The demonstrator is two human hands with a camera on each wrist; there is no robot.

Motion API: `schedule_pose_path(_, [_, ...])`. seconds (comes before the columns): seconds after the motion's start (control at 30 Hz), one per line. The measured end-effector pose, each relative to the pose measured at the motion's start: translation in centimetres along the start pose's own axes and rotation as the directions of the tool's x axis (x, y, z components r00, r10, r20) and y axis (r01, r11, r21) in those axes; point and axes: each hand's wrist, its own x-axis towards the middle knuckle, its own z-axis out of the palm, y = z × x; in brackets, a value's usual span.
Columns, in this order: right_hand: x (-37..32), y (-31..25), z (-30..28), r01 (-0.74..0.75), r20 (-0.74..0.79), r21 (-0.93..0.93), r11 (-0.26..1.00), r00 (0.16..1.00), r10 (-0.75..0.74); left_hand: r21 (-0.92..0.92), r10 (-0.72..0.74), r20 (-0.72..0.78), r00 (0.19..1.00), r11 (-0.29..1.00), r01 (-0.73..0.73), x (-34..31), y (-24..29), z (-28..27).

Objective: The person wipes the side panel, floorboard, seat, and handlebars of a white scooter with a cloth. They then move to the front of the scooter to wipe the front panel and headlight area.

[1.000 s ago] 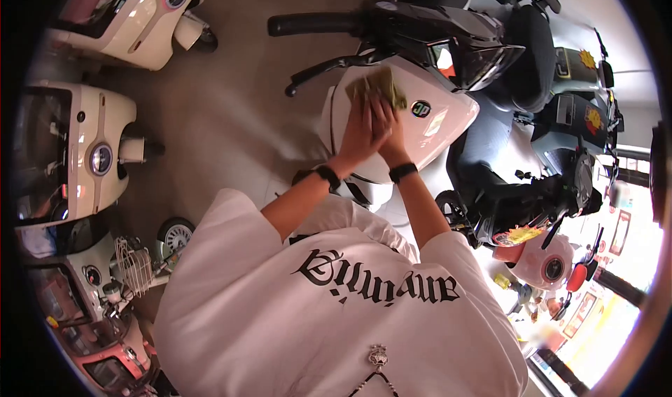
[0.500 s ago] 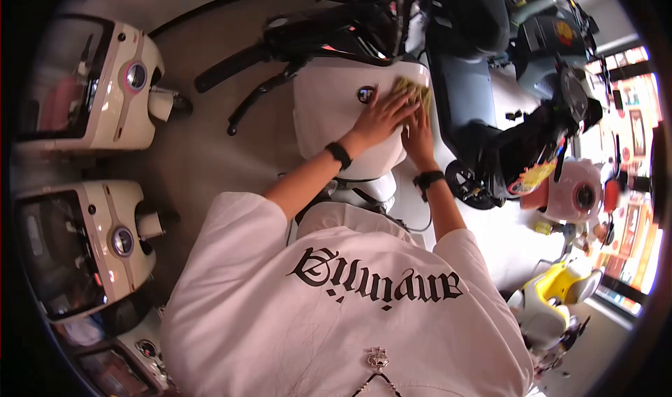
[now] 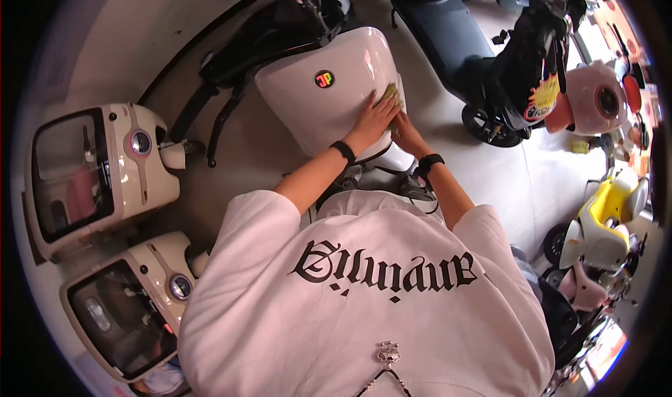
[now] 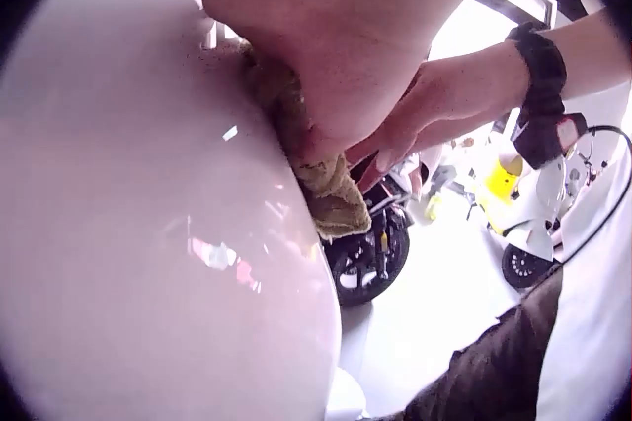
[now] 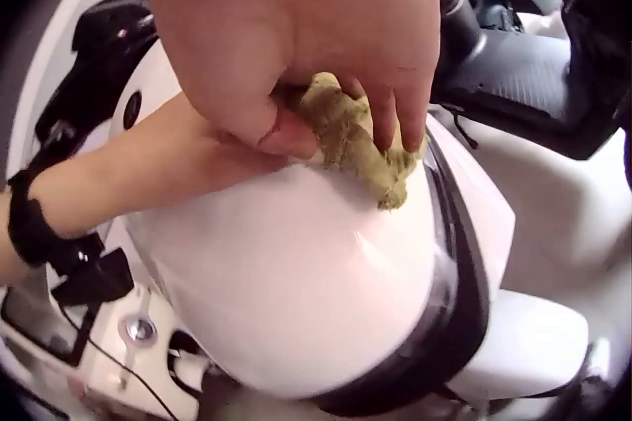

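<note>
A yellow-green cloth [image 3: 389, 97] lies bunched against the side edge of a glossy white scooter front panel [image 3: 329, 110] with a round JP badge [image 3: 323, 80]. My left hand [image 3: 376, 122] rests over the cloth, its fingers stretched across it and pressing it to the panel. Close beside it, my right hand [image 3: 408, 132] holds the cloth; in the right wrist view the thumb and fingers [image 5: 383, 120] pinch its folds. From under the left hand, the cloth's loose end [image 4: 338, 202] sticks out along the panel's curved edge in the left wrist view.
Black handlebars [image 3: 245, 68] with a brake lever stand beyond the panel. A dark scooter [image 3: 514, 78] is parked to the right, with a pink scooter [image 3: 591, 103] and a yellow one [image 3: 605, 222] farther out. Two cream vehicles [image 3: 129, 166] line the left.
Both hands and the cloth have moved across the panel from left of the badge to its right side edge. The head view has turned, shifting the surroundings.
</note>
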Motion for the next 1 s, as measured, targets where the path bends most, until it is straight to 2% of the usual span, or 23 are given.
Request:
schedule_pose_path(0.07, [-2.1, -0.9, 0.2, -0.041, 0.091, 0.029, 0.999, 0.995, 0.038, -0.038, 0.015, -0.006, 1.000, 0.999, -0.016, -2.2, 1.1, 1.2])
schedule_pose_path(0.1, [-2.6, -2.4, -0.4, -0.050, 0.154, -0.035, 0.998, 0.987, 0.055, -0.075, 0.007, -0.012, 1.000, 0.997, -0.007, -3.2, 1.2, 1.2])
schedule_pose_path(0.13, [-3.0, -3.2, 0.2, -0.052, 0.157, -0.028, 0.998, 0.986, 0.056, -0.075, 0.008, -0.005, 1.000, 0.997, -0.009, -4.3, 1.1, 1.3])
schedule_pose_path(0.2, [-3.2, -4.9, 1.7, 0.065, -0.002, -0.260, 0.964, 0.998, -0.068, -0.225, -0.044, 0.028, 0.999, 0.973, 0.050, -6.3, -0.3, 0.0])
schedule_pose_path(0.23, [-2.8, -5.8, 2.4, 0.092, -0.045, -0.262, 0.961, 0.993, -0.108, -0.288, -0.068, 0.064, 0.996, 0.954, 0.083, -7.5, -1.4, -0.8])
schedule_pose_path(0.27, [-2.1, -7.2, 2.6, 0.098, -0.041, -0.255, 0.962, 0.993, -0.112, -0.283, -0.072, 0.071, 0.995, 0.955, 0.090, -8.4, -2.6, -1.2])
schedule_pose_path(0.33, [0.1, -10.4, 2.6, 0.284, -0.049, -0.394, 0.874, 0.943, -0.329, -0.341, -0.255, 0.042, 0.966, 0.905, 0.254, -10.2, -4.8, -1.8])
schedule_pose_path(0.37, [1.8, -11.8, 2.7, 0.336, -0.025, -0.412, 0.847, 0.925, -0.379, -0.336, -0.264, 0.047, 0.963, 0.904, 0.265, -10.9, -6.3, -2.3])
schedule_pose_path(0.43, [5.3, -15.4, 2.5, 0.417, -0.022, -0.392, 0.820, 0.887, -0.462, -0.291, -0.462, -0.071, 0.884, 0.857, 0.425, -11.6, -9.5, -3.2])
schedule_pose_path(0.47, [7.1, -16.8, 2.7, 0.431, -0.014, -0.388, 0.814, 0.881, -0.473, -0.284, -0.474, -0.071, 0.878, 0.853, 0.438, -11.9, -10.9, -3.6])
schedule_pose_path(0.53, [10.5, -19.0, 3.4, 0.546, -0.068, -0.461, 0.700, 0.764, -0.641, -0.313, -0.603, -0.184, 0.776, 0.785, 0.535, -12.1, -13.5, -4.1])
schedule_pose_path(0.57, [11.8, -20.2, 3.8, 0.555, -0.064, -0.457, 0.696, 0.759, -0.647, -0.308, -0.609, -0.185, 0.772, 0.781, 0.543, -12.2, -14.1, -4.2])
schedule_pose_path(0.63, [13.4, -21.8, 4.5, 0.611, -0.018, -0.465, 0.640, 0.717, -0.697, -0.434, -0.735, -0.172, 0.655, 0.654, 0.620, -12.3, -14.9, -4.0])
schedule_pose_path(0.73, [12.9, -21.4, 6.7, 0.579, -0.055, -0.536, 0.614, 0.702, -0.710, -0.514, -0.768, -0.134, 0.626, 0.594, 0.619, -12.9, -14.3, -2.4])
schedule_pose_path(0.8, [10.8, -19.9, 7.9, 0.512, -0.069, -0.595, 0.619, 0.735, -0.674, -0.550, -0.735, -0.156, 0.660, 0.620, 0.560, -14.2, -12.4, -0.8])
schedule_pose_path(0.83, [9.4, -18.2, 9.0, 0.516, -0.023, -0.575, 0.635, 0.766, -0.643, -0.579, -0.714, -0.189, 0.674, 0.635, 0.511, -15.1, -11.2, 0.0])
schedule_pose_path(0.9, [5.9, -14.6, 11.3, 0.509, 0.040, -0.547, 0.665, 0.809, -0.586, -0.592, -0.643, -0.132, 0.754, 0.661, 0.461, -18.2, -8.1, 3.0])
schedule_pose_path(0.97, [1.8, -11.0, 13.4, 0.482, 0.032, -0.513, 0.710, 0.838, -0.545, -0.547, -0.438, -0.023, 0.899, 0.758, 0.356, -21.8, -6.1, 4.8])
schedule_pose_path(1.0, [-0.2, -9.7, 14.6, 0.462, 0.003, -0.480, 0.746, 0.851, -0.525, -0.510, -0.356, 0.006, 0.934, 0.803, 0.309, -23.4, -5.4, 5.6])
